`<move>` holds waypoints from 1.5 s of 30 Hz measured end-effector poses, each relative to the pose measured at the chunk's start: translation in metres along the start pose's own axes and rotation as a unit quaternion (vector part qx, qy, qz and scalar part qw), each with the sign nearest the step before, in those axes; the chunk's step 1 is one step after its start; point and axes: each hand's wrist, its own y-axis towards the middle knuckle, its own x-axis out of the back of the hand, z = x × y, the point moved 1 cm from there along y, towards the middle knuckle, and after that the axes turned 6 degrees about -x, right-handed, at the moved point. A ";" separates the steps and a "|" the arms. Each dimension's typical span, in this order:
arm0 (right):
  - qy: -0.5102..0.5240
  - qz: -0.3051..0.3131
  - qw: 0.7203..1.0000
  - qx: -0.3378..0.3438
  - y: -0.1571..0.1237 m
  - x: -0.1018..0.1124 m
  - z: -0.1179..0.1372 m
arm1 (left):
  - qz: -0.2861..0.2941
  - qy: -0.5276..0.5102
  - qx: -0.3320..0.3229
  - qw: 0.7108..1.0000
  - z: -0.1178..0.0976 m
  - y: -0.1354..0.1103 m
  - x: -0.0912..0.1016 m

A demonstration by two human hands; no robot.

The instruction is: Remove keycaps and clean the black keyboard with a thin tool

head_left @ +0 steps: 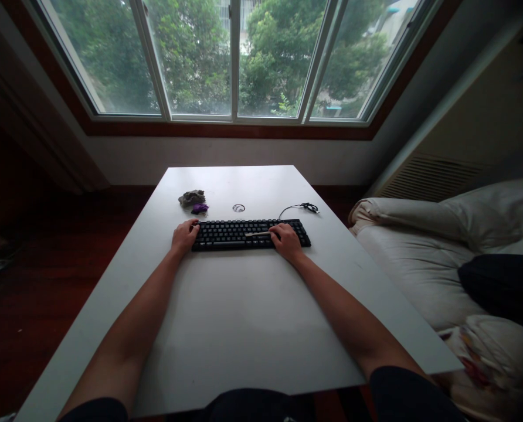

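Observation:
A black keyboard (230, 234) lies flat across the white table in front of me. My left hand (185, 235) is at its left end, fingers curled against the edge and holding it. Over the keyboard's right part is my right hand (285, 239), closed on a thin, pale stick-like tool (257, 234). The tool points left, with its tip over the keys; its exact kind is too small to make out. Just beyond my left hand lie a purple item (200, 208) and a crumpled grey-brown cloth-like bundle (192, 198).
Behind the keyboard, a dark ring-shaped item (238, 208) lies on the white table (244, 328). A bundled black cable (309, 207) runs from the keyboard at the back right. To the right stands a pale sofa (411, 269) with a dark bag-like item (503, 287). A window is ahead.

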 end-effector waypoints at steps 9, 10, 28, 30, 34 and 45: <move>0.002 -0.005 1.000 0.006 0.000 0.000 0.000 | -0.001 0.006 -0.005 1.000 0.004 0.001 -0.002; 0.003 -0.006 1.000 0.006 0.000 0.000 0.000 | 0.000 0.007 -0.003 1.000 0.004 0.001 -0.002; -0.003 -0.003 1.000 0.001 0.000 -0.001 0.000 | 0.001 0.002 -0.002 1.000 0.002 0.000 -0.001; -0.002 -0.002 1.000 0.001 0.000 -0.002 0.000 | 0.000 0.000 -0.002 1.000 0.002 0.000 -0.001; -0.002 -0.001 1.000 0.002 0.000 -0.002 -0.001 | 0.002 0.002 0.004 1.000 0.002 0.001 -0.002; 0.006 -0.010 1.000 0.006 0.000 0.000 0.001 | -0.003 -0.007 0.002 1.000 -0.001 -0.001 0.001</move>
